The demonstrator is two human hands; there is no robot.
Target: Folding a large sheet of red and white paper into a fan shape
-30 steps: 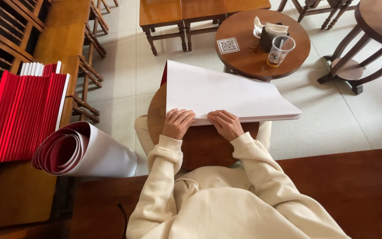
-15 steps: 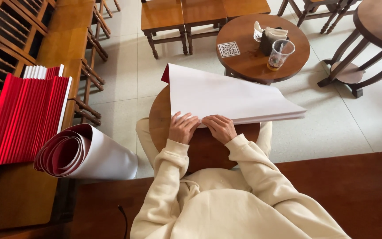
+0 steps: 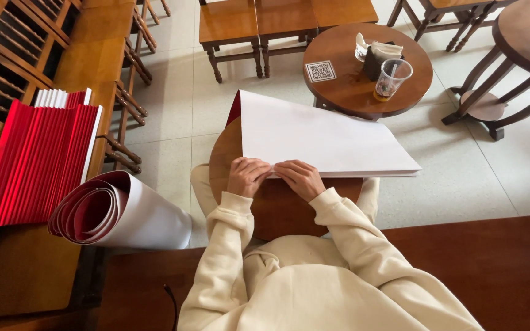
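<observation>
A thick stack of large white sheets with red undersides lies on a small round wooden table over my lap. My left hand and my right hand press side by side on the stack's near edge, fingers curled on the paper. Both sleeves are cream coloured. The stack overhangs the table toward the right.
A roll of white and red paper lies on the wooden bench at my left, beside a row of folded red sheets. Ahead stands a round table with a plastic cup and napkin holder. Wooden chairs and another table surround it.
My hands have drawn closer together along the near edge of the stack. The view has shifted slightly; the stack stays in place.
</observation>
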